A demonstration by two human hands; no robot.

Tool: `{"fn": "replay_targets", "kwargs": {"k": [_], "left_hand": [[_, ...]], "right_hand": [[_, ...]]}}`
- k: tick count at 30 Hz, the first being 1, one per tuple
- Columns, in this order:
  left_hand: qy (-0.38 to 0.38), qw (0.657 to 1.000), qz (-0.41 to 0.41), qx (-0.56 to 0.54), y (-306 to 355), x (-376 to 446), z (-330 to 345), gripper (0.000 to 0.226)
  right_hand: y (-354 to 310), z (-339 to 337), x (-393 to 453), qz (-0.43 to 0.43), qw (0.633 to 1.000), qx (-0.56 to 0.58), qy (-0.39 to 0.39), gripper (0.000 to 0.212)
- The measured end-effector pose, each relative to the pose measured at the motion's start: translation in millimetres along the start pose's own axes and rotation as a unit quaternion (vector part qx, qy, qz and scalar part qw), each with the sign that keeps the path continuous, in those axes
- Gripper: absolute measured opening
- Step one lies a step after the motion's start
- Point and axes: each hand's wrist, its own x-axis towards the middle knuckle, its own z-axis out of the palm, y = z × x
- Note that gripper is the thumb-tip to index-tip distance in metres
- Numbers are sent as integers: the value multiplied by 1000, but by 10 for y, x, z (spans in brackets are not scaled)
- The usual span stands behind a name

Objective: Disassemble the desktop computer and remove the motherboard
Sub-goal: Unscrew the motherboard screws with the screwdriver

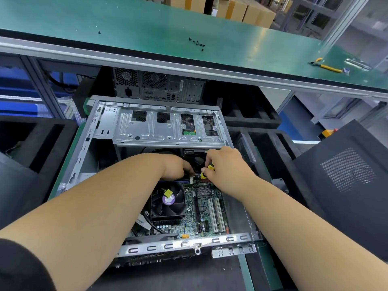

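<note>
Now we reach into the open computer case point(84, 143), its steel rails hemming us at 9 and 6 o'clock, the drive cage point(168, 131) roofing the 12 o'clock end. Our left hand point(176, 166) curls its grip over connectors just beside our right hand point(226, 169), whose grip wraps a yellow-and-black screwdriver point(206, 171). The green motherboard point(201, 208) lies flat on the case floor, long axis running 6 to 12, black fan point(168, 201) at its 9 o'clock side.

two hands point(178, 166), two computer cases point(147, 122), one motherboard point(201, 211), one cooler fan point(168, 201), one pliers point(326, 66)
</note>
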Motion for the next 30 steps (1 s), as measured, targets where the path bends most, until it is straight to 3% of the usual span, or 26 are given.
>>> {"fn": "replay_targets", "kwargs": {"k": [11, 21, 25, 30], "left_hand": [[-2, 1000, 1, 1, 14, -20, -10, 60], [-8, 1000, -9, 9, 30, -39, -24, 60], [-12, 1000, -14, 14, 11, -32, -24, 59], [-15, 1000, -10, 24, 13, -16, -18, 68]], "right_hand": [[6, 8, 14, -22, 1000, -7, 16, 19], [-33, -97, 145, -57, 997, -11, -57, 8], [-29, -79, 143, -69, 996, -57, -13, 32], [1, -98, 134, -65, 997, -31, -28, 24]]}}
